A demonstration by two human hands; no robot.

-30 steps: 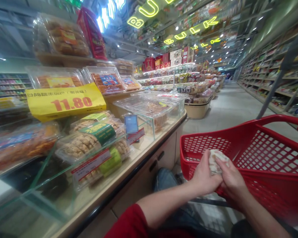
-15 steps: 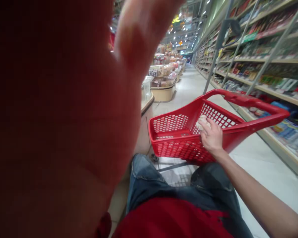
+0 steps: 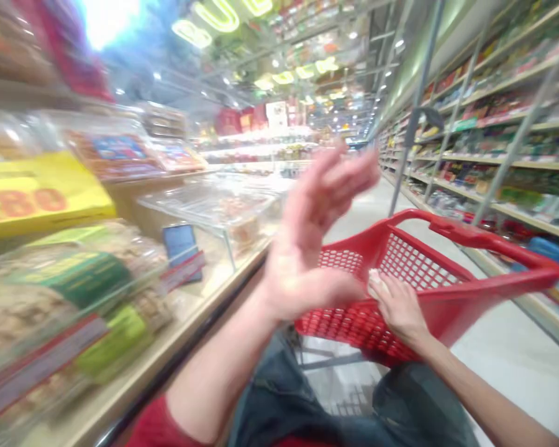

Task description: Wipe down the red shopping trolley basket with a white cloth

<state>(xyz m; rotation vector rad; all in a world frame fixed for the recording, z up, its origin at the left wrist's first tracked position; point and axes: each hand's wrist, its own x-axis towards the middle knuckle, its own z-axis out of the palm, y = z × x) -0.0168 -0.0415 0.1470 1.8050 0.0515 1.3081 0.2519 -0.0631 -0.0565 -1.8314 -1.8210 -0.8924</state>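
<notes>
My left hand (image 3: 302, 248), smeared by motion, is raised in the middle of the head view. Its thumb stands apart from the curved fingers, and it holds nothing. Behind it, a red shopping cart (image 3: 489, 298) with perforated sides stands in front of my knees. My right hand (image 3: 400, 307) is at the near rim of the cart, its fingers closed on a crumpled white cloth or tissue (image 3: 375, 280); which of the two I cannot tell.
On the left, a display counter carries packaged food (image 3: 65, 273), a yellow price sign (image 3: 41, 192), clear plastic bins (image 3: 218, 205) and a phone (image 3: 181, 248). Stocked shelves (image 3: 507, 130) line the right side. A grey pole (image 3: 414, 112) rises beyond the cart.
My left hand has dropped from right before the camera, where it covered the left half, to the middle. That uncovers the display counter. The right hand keeps the white cloth or tissue at the cart.
</notes>
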